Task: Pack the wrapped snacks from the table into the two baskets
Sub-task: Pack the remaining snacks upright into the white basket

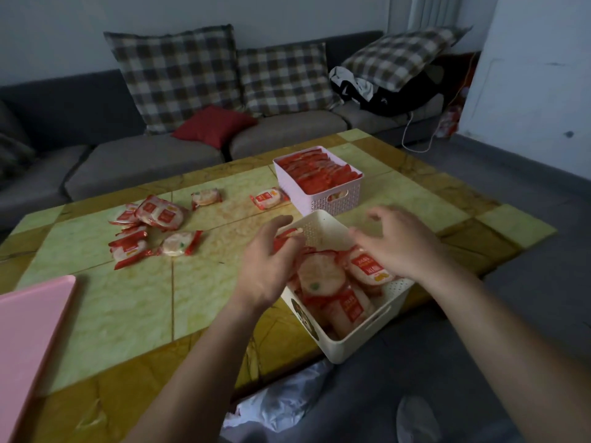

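A white basket (pixel 367 338) at the table's near right edge holds several red-and-white wrapped snacks (pixel 321 276). My left hand (pixel 268 266) is at its left rim, fingers closed on a snack pack (pixel 287 235). My right hand (pixel 396 244) hovers over the basket's right side with fingers spread, resting on a pack (pixel 367 266). A pink basket (pixel 323 199) farther back is full of packs standing on edge. Loose packs lie on the table: a cluster (pixel 150 227) at the left, one (pixel 206 197) in the middle, one (pixel 268 198) beside the pink basket.
The yellow-green tiled table (pixel 128 298) has a pink lid or tray (pixel 25 346) at its near left corner. A grey sofa (pixel 144 161) with plaid cushions stands behind the table. A white plastic bag (pixel 281 401) lies on the floor below the table's near edge.
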Action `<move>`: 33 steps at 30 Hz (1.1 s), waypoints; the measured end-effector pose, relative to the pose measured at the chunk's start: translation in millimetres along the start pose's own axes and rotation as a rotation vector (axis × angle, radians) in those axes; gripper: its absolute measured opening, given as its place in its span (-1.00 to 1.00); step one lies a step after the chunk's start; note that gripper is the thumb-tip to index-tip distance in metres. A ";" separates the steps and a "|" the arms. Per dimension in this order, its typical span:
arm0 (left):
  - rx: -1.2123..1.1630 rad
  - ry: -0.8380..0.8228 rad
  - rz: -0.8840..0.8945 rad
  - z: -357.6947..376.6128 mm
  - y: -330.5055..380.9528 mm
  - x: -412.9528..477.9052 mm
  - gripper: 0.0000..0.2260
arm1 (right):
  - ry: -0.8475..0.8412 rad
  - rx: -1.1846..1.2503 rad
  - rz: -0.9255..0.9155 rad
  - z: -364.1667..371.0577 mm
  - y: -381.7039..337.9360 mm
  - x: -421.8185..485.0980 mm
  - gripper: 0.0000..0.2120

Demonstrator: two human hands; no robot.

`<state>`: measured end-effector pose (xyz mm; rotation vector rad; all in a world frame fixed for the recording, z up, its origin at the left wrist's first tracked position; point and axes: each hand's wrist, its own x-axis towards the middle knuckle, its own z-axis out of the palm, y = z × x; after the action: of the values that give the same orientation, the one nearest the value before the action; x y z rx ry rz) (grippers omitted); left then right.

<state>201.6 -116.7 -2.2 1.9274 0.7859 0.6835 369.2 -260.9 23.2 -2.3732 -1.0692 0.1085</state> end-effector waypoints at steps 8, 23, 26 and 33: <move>0.611 -0.127 0.176 -0.6 -13.0 3.9 -0.35 | -0.160 0.150 -0.251 -1.6 -7.4 18.4 -0.73; 0.118 -0.042 0.131 -9.6 -15.0 16.8 -0.48 | -0.380 -0.215 -0.171 5.1 1.5 20.9 -0.42; -0.168 -0.029 0.028 -12.5 -8.6 15.9 -0.54 | -0.216 -0.183 -0.209 3.4 -3.6 15.4 -0.49; -0.376 -0.112 0.044 -7.1 6.7 3.4 -0.53 | -0.334 0.674 -0.032 7.6 -21.0 9.6 -0.71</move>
<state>200.3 -112.9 7.3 1.6271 0.5048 0.6887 359.6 -239.3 28.5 -1.7554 -1.0083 0.7513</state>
